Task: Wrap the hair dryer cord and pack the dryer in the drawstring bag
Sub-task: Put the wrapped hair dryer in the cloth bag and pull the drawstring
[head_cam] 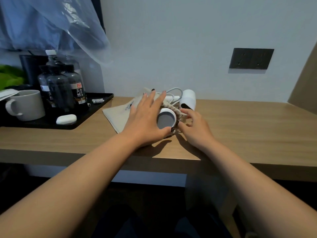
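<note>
A white hair dryer [166,119] lies on the wooden desk [240,127], its round end facing me and its folded handle [187,99] pointing back right. Its pale cord [175,93] loops behind it. A beige drawstring bag [116,115] lies flat to the left, its gathered mouth [173,109] bunched against the dryer body. My left hand [147,117] rests spread over the bag and the dryer's left side, fingers straight. My right hand [193,124] pinches the bag's mouth edge at the dryer's right side.
A black tray [96,107] at the left holds dark bottles [68,88], a grey mug [25,104] and a small white case [66,119]. A dark wall socket plate [251,58] is on the wall behind. Clear plastic over clothing hangs top left. The desk's front edge is close.
</note>
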Tool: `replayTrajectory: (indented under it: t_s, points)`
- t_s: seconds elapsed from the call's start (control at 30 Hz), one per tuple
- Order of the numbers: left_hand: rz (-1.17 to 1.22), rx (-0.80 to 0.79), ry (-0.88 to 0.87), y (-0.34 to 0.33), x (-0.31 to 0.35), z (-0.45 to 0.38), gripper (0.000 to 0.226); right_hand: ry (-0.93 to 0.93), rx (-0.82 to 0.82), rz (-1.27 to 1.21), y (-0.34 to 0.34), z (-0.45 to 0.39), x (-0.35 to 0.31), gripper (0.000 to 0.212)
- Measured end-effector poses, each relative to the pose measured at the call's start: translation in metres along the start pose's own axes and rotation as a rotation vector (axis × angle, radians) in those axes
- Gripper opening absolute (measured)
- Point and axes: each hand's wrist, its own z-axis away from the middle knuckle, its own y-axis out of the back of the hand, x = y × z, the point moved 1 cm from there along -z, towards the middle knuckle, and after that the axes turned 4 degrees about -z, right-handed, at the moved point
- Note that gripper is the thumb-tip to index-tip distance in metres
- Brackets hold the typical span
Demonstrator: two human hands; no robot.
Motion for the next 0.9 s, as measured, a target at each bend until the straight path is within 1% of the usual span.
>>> replayTrajectory:
  t_s: [0.07, 0.13, 0.2, 0.3, 0.4, 0.5, 0.6, 0.67, 0.77, 0.83, 0.9]
  points:
    - [-0.065, 0.02, -0.014, -0.003, 0.004, -0.006, 0.088, 0.018, -0.006, 0.0, -0.001, -0.004, -0.001, 0.031]
    - [-0.045, 0.096, -0.02, -0.006, 0.004, -0.008, 0.073, 0.039, 0.029, -0.016, 0.0, -0.007, 0.001, 0.018]
    - [-0.031, 0.175, -0.023, -0.011, 0.003, -0.008, 0.064, 0.058, 0.074, -0.026, 0.002, -0.007, 0.004, 0.017]
    - [-0.033, 0.258, -0.036, -0.018, 0.001, -0.008, 0.06, 0.083, 0.096, -0.027, 0.003, -0.007, 0.004, 0.018]
    - [-0.014, 0.275, -0.025, -0.023, -0.007, -0.013, 0.06, 0.094, 0.126, -0.045, 0.0, -0.008, 0.004, 0.018]
    - [0.003, 0.263, 0.031, -0.029, -0.024, -0.02, 0.069, 0.103, 0.141, -0.079, -0.001, -0.01, 0.005, 0.018]
    - [0.015, 0.194, 0.184, -0.035, -0.048, -0.028, 0.084, 0.14, 0.144, -0.053, -0.002, -0.011, 0.005, 0.018]
    - [0.016, 0.159, 0.239, -0.038, -0.062, -0.034, 0.089, 0.179, 0.146, -0.015, -0.006, -0.012, 0.003, 0.017]
    - [0.024, 0.079, 0.192, -0.04, -0.076, -0.043, 0.089, 0.183, 0.127, 0.039, -0.012, -0.014, 0.001, 0.018]
    - [0.061, 0.0, 0.162, -0.038, -0.085, -0.045, 0.092, 0.178, 0.075, 0.116, -0.016, -0.014, 0.001, 0.021]
    - [0.077, -0.047, 0.12, -0.034, -0.094, -0.043, 0.097, 0.218, 0.016, 0.222, -0.021, -0.014, -0.001, 0.036]
